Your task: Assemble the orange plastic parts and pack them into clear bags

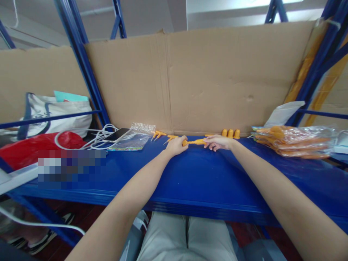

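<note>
Closed around the orange grip of a small corkscrew-like tool [191, 142] is my left hand [176, 146]. The tool lies level, with a thin ridged stretch between my hands. My right hand [217, 142] pinches the thicker orange sleeve at its other end with thumb and fingers. Whether the sleeve is a separate piece I cannot tell. Just left of my left hand lie orange T-shaped handles [160, 134] with metal spirals. Behind my right hand stand three orange caps [230, 133] in a row, with a thin orange piece [210, 135] partly hidden beside them.
On the blue table [201, 177], clear plastic packaging [130, 142], a phone [117, 135] and white cables [95, 139] lie left. Bagged orange items [293, 141] are piled right. Behind stands a cardboard panel [206, 79]. A red bag [54, 146] and white tote [59, 112] sit far left.
</note>
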A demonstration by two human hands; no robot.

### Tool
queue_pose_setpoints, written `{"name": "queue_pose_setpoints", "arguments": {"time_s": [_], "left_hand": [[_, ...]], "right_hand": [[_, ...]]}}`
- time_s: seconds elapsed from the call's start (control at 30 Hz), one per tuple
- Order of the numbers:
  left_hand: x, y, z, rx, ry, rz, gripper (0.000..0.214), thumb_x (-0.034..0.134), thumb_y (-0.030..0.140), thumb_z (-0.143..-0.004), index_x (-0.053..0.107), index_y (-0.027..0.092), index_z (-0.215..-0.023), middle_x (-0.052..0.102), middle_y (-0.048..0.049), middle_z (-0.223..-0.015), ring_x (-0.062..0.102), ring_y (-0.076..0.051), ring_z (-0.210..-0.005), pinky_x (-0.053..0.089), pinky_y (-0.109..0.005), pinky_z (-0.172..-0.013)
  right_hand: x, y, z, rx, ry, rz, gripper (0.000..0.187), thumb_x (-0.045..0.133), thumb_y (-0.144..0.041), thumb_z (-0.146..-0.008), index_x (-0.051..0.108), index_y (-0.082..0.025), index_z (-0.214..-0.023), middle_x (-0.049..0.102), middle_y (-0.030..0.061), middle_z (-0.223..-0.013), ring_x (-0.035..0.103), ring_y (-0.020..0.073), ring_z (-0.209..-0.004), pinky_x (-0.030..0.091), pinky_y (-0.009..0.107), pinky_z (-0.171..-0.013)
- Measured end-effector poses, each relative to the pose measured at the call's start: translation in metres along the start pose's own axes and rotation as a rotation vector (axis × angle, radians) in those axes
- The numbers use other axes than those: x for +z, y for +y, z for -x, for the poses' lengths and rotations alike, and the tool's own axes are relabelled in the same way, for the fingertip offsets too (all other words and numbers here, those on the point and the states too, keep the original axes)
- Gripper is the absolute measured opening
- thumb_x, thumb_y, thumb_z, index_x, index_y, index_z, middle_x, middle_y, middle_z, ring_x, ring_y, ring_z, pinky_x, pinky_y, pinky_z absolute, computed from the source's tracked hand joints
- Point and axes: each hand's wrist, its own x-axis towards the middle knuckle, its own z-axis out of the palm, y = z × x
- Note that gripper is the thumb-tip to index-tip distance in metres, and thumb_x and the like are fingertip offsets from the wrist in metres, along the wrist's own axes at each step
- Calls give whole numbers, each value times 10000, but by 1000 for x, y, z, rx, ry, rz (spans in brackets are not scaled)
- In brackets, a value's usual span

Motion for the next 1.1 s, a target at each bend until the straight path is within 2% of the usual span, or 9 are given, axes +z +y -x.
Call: {"name": "queue_pose_setpoints", "arguments": {"time_s": [0.3, 0.63, 0.87, 0.97, 1.03, 1.1], "left_hand": [[-1, -1, -1, -16, -27, 65, 312, 512, 350, -879, 569, 211, -1153, 708, -14, -860, 670, -189, -864, 479, -251, -693], [-3, 0, -1, -75, 13, 43, 312, 473, 282, -896, 563, 217, -1188, 709, -29, -920, 667, -204, -924, 495, -278, -766], [-5, 1, -1, -64, -13, 28, 330, 458, 250, -888, 557, 210, -1200, 713, -28, -908, 669, -198, -903, 503, -286, -785], [-5, 1, 0, -59, -18, 6, 337, 453, 247, -887, 551, 213, -1208, 712, -35, -934, 666, -200, -918, 502, -292, -800], [-6, 2, 0, -55, -18, -1, 342, 450, 247, -888, 545, 212, -1214, 711, -41, -955, 665, -201, -926, 502, -295, -802], [-6, 2, 1, -50, -19, -1, 344, 450, 248, -888, 543, 208, -1217, 710, -47, -969, 664, -206, -931, 503, -300, -799]], "right_hand": [[0, -1, 1, -32, 111, 19, 143, 643, -289, -856, 609, -157, -900, 670, 29, -687, 480, 55, -432, 361, 154, -369], [-6, -2, -1, -66, 307, 2, 142, 618, -272, -875, 602, -133, -895, 670, 33, -700, 435, 32, -364, 331, 156, -329], [-2, -6, -4, -127, 555, 24, 247, 591, -284, -889, 568, -119, -1071, 695, 98, -923, 396, 17, -352, 363, 180, -341], [-3, -5, -9, -203, 712, 217, 311, 584, -302, -883, 547, -134, -1142, 683, 116, -1030, 543, 83, -484, 444, 223, -431], [-3, -3, -10, -280, 805, 486, 324, 594, -307, -869, 551, -158, -1154, 670, 119, -1083, 648, 175, -718, 499, 272, -569], [-2, -1, -8, -346, 839, 805, 330, 576, -318, -876, 548, -185, -1177, 647, 128, -1143, 647, 254, -927, 497, 325, -698]]}}
